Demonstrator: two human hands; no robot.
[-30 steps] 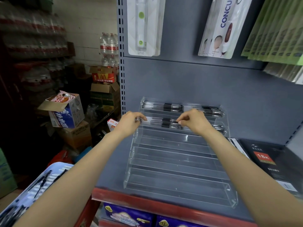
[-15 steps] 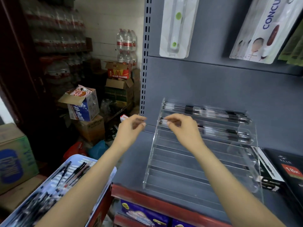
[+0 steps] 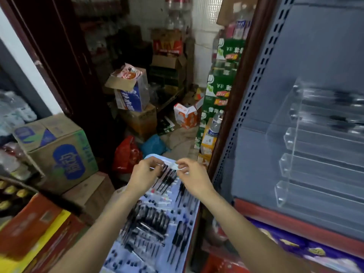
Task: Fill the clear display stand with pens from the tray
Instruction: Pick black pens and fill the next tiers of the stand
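A light blue tray [image 3: 194,205] stands low in the middle, strewn with several black-and-clear pens [image 3: 149,219]. Both hands hover over its far end. My left hand [image 3: 144,175] has bent fingers whose tips reach the black pens [image 3: 167,178] lying there. My right hand [image 3: 194,179] holds thumb and forefinger close together near the tray's far rim. Blur hides whether either hand grips a pen. The clear tiered display stand [image 3: 307,174] sits on the grey shelf at the right, with pens [image 3: 338,99] in its two top tiers and bare lower tiers.
A red-edged shelf lip [image 3: 295,225] runs below the stand, and a perforated upright [image 3: 246,107] bounds it on the left. Cardboard boxes [image 3: 59,152] crowd the left side. A red bag [image 3: 126,154] and a blue bag [image 3: 153,145] lie on the floor beyond the tray.
Both hands have left the stand's second tier and come down left to the far end of the tray. My view has swung left and down with them.
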